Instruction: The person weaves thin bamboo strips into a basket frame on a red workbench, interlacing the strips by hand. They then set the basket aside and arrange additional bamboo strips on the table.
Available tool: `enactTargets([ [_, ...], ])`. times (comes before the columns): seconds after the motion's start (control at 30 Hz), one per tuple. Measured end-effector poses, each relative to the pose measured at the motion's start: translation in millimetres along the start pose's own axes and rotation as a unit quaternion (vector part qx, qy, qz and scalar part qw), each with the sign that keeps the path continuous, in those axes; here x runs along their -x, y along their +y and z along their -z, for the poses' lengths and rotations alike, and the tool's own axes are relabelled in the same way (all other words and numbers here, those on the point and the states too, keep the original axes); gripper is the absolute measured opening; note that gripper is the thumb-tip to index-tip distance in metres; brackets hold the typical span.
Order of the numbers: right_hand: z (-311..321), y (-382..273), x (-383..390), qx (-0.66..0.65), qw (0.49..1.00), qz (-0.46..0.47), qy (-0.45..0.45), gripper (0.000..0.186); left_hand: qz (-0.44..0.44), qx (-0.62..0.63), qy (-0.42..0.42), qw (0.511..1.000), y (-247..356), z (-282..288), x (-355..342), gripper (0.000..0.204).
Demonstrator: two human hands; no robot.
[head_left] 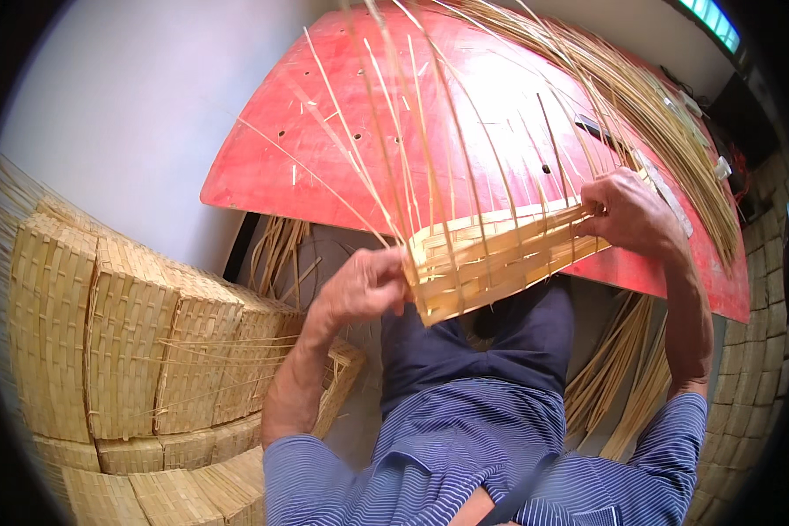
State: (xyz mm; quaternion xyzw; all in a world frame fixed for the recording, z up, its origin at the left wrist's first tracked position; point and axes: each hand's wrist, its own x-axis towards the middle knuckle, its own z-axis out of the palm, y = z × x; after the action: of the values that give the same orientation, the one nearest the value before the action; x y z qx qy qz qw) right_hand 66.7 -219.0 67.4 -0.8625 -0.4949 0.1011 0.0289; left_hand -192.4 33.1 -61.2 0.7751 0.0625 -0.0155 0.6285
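Observation:
A half-woven bamboo basket (491, 263) is held above my lap, at the near edge of the red table. Its wall is woven from flat pale strips, and long loose bamboo strips stand up from its rim. My left hand (366, 285) is closed at the basket's left corner; its fingertips are partly hidden and slightly blurred. On the right, my right hand (631, 210) pinches the upper edge of the woven wall between thumb and fingers. The basket tilts, its right end higher than its left.
A red table (324, 114) with small holes spans the front. A bundle of long bamboo strips (657, 105) lies along its right side. Finished woven baskets (131, 324) are stacked at left, with more woven pieces (754, 368) at far right. Loose strips (614, 359) lie beneath the table.

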Motion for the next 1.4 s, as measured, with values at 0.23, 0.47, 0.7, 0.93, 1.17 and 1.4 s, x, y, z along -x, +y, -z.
enactTargets([
  [0.23, -33, -23, -18, -0.002, 0.976, 0.166, 0.141, 0.025, -0.064, -0.146, 0.272, 0.949, -32, -40, 57, 0.019],
  [0.47, -80, 32, -140, -0.107, 0.959, 0.193, 0.180, 0.029, -0.146, -0.287, 0.392, 0.862, -22, -61, -12, 0.013],
  [0.7, -119, 73, -144, -0.374, 0.881, 0.028, 0.289, 0.055, -0.129, -0.297, 0.317, 0.891, -47, -97, -98, 0.058],
  [0.93, -202, 76, -98, -0.379, 0.880, 0.024, 0.285, 0.034, -0.233, -0.223, 0.299, 0.898, -66, -95, -101, 0.049],
  [1.17, -223, 59, -87, -0.327, 0.885, 0.092, 0.319, 0.041, -0.077, -0.222, 0.291, 0.927, -55, -2, -118, 0.067],
  [1.4, -208, 49, -100, -0.366, 0.898, 0.042, 0.241, 0.035, 0.008, -0.340, 0.172, 0.925, -57, 24, -153, 0.052],
])
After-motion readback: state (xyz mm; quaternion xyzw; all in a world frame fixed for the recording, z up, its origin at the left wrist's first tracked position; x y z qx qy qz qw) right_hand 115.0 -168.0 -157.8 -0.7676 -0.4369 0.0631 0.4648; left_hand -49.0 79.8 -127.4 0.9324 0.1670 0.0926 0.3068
